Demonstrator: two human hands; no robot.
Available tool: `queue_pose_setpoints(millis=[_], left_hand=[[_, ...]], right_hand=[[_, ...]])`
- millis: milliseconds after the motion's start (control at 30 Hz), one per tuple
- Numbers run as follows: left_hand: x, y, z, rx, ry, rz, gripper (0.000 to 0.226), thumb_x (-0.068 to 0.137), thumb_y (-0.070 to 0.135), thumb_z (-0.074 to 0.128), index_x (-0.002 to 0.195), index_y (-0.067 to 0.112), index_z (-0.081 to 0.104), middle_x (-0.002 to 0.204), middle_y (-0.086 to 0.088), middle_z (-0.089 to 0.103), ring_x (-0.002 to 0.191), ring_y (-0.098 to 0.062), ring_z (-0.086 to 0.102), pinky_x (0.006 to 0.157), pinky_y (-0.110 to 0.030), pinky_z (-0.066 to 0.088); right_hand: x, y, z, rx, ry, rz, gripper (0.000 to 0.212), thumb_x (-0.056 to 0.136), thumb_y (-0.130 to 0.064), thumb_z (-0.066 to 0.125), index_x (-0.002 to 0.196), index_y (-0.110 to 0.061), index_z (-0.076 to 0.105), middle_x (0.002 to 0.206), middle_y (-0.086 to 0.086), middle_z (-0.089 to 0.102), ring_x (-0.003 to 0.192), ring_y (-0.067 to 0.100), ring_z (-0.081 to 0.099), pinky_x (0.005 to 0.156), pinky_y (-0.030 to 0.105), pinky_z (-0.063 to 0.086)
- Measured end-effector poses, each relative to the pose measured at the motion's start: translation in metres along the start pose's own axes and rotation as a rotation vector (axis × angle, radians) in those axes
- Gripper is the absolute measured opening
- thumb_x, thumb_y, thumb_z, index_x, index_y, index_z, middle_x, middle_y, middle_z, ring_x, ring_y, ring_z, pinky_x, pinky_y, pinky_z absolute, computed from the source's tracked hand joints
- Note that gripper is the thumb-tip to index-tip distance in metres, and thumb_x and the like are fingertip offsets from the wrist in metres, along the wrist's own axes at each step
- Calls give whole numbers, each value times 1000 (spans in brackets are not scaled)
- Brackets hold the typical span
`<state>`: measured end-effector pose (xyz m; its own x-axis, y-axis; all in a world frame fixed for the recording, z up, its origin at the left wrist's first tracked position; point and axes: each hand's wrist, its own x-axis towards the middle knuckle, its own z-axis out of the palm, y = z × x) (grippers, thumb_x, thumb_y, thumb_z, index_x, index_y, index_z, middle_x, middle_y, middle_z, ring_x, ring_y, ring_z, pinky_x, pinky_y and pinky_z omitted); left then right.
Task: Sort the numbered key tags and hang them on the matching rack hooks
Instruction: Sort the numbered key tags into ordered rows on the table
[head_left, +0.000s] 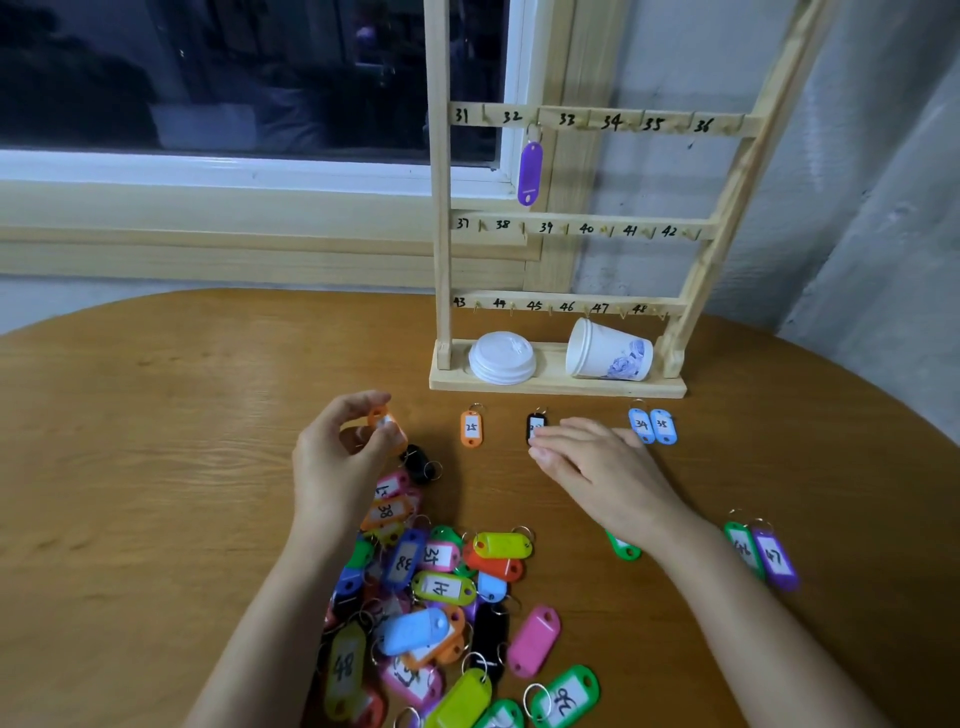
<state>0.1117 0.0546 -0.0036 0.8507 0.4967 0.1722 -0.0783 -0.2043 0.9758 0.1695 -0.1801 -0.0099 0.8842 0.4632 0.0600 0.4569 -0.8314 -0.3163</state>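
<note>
A wooden rack with hooks numbered 31 to 48 stands at the table's far side; a purple tag hangs on its top row near 32. My left hand pinches an orange tag above a pile of coloured tags. My right hand lies flat, its straight fingers touching a black tag. An orange tag marked 25 and two blue tags marked 34 and 35 lie in a row before the rack.
A stack of white lids and a tipped paper cup rest on the rack's base. A green and a purple tag lie at the right; another green tag shows under my right forearm. A window is behind the round wooden table.
</note>
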Motion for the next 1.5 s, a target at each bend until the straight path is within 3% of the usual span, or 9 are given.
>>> queue_pose_setpoints(millis=[300, 500, 733, 867, 967, 1133, 1333, 1433, 1500], left_hand=[[-4, 2, 4, 17, -50, 25, 23, 87, 4, 63, 104, 20, 65, 85, 3, 69, 76, -6, 69, 63, -14, 53], [-5, 4, 6, -43, -151, -27, 22, 81, 4, 69, 94, 21, 69, 81, -1, 72, 77, -11, 68, 72, -24, 53], [-13, 10, 14, -136, -372, -45, 17, 72, 11, 74, 89, 13, 71, 86, -11, 72, 74, -16, 68, 60, -17, 50], [-15, 12, 14, -149, -452, -25, 25, 66, 20, 75, 90, 14, 72, 87, -12, 71, 76, -16, 67, 66, -20, 52], [-9, 11, 6, -150, -364, -28, 21, 71, 15, 74, 92, 16, 72, 87, -5, 72, 80, -15, 67, 71, -20, 54], [4, 6, -12, 5, -128, -2, 14, 80, 4, 70, 87, 17, 69, 88, -5, 71, 73, -6, 65, 59, -13, 52], [6, -10, -7, 576, -245, 190, 16, 73, 19, 79, 87, 23, 72, 80, 12, 64, 76, -6, 60, 65, -12, 47], [7, -14, -5, 670, -296, 221, 24, 71, 22, 81, 94, 25, 73, 86, 7, 62, 85, -17, 58, 76, -33, 50], [7, -17, -4, 691, -296, 219, 25, 70, 23, 81, 94, 26, 74, 89, 6, 62, 88, -21, 58, 79, -35, 49]], right_hand=[[4, -11, 3, 63, 43, -63, 44, 97, -52, 30, 132, -36, 51, 141, -23, 44, 134, -2, 28, 108, 32, 22], [-10, -22, 0, 421, 313, -23, 21, 92, -34, 56, 109, -32, 67, 107, -23, 63, 106, -3, 50, 89, 23, 44], [-22, -49, 6, 686, 231, 6, 19, 88, -23, 64, 106, -24, 70, 90, -16, 68, 84, -10, 58, 65, 3, 39], [-22, -49, 7, 728, 194, 31, 11, 84, -20, 69, 90, -30, 70, 78, -16, 68, 77, -7, 60, 63, 4, 40], [-23, -43, 7, 770, 211, 84, 12, 83, -18, 70, 80, -29, 68, 76, -9, 67, 72, -1, 58, 63, 10, 42], [-24, -30, -1, 923, 308, 203, 5, 85, -19, 68, 85, -23, 67, 82, -2, 70, 80, 10, 63, 74, 22, 50], [-26, -31, -4, 1023, 315, 260, 5, 86, -19, 65, 88, -24, 67, 78, -6, 67, 69, -5, 58, 60, 8, 44], [-27, -31, -6, 1113, 287, 284, 5, 88, -19, 64, 91, -17, 67, 74, -7, 68, 66, -5, 58, 60, 11, 44], [-27, -31, -6, 1122, 261, 291, 7, 89, -19, 62, 93, -15, 66, 78, -5, 71, 69, -2, 58, 65, 18, 44]])
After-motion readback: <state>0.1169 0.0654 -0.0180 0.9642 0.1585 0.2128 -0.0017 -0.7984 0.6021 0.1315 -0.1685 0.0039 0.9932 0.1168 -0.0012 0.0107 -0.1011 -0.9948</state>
